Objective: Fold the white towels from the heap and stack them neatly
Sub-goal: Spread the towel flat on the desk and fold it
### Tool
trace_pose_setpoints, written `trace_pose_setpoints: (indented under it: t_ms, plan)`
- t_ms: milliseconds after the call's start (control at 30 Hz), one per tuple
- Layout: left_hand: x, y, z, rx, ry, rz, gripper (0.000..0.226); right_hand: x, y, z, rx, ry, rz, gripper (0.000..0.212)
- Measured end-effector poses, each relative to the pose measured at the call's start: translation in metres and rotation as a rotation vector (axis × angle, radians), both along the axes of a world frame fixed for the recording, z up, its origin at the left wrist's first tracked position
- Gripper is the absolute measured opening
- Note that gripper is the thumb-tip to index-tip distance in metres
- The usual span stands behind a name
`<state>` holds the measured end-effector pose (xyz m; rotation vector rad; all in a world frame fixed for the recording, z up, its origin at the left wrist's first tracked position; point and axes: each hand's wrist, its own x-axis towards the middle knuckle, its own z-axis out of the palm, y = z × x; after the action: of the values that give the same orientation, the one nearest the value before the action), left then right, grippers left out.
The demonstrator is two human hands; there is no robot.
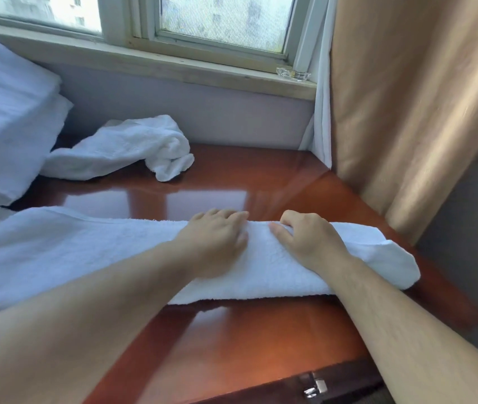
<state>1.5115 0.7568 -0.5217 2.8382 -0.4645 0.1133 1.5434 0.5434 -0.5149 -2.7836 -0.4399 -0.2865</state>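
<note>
Bedding (4, 112): white, piled at the upper left of the frame, with its lower corner over the tabletop's left side.
Crumpled towel (127, 147): white terry, loose and bunched, with one end rolled into a lump. It lies at upper centre-left on the tabletop, touching the bedding and well apart from the long towel.
Long towel (86, 252): white terry, folded lengthwise into a thick band. It runs across the middle of the frame from the left edge to a rounded end at centre right. The surface is smooth and the near edge is straight.
Left grip (214, 240): bare hand, palm down on the long towel at the centre, fingers curled over its far edge.
Right grip (307, 240): bare hand just beside the left one, fingers hooked round the same far edge, thumb stretched leftward on top.
Tabletop (232, 330): glossy reddish-brown wood carrying both towels.
Metal latch (315, 386): at the bottom, below the tabletop's near edge.
Window (220, 21): across the top, with a small clear glass object (293, 74) on its sill.
Curtain (407, 112): tan, hanging at the right.
</note>
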Motion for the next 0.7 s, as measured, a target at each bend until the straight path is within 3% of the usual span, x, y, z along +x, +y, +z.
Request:
trace_pose_setpoints:
  t_ms: [133, 333, 433, 700]
  plan:
    - [0.003, -0.020, -0.011, 0.068, 0.039, -0.098, 0.059, 0.001, -0.007, -0.001, 0.056, 0.008, 0.003, 0.037]
    - [0.002, 0.012, -0.012, 0.154, 0.089, -0.043, 0.062, 0.004, 0.007, 0.004, 0.056, 0.083, 0.057, 0.020]
    - [-0.003, 0.033, -0.011, 0.168, 0.103, -0.008, 0.061, 0.004, 0.005, 0.006, -0.011, 0.078, 0.089, 0.016]
    - [-0.022, 0.098, -0.006, 0.178, 0.194, 0.084, 0.059, -0.003, -0.003, 0.020, -0.230, 0.035, 0.002, 0.029]
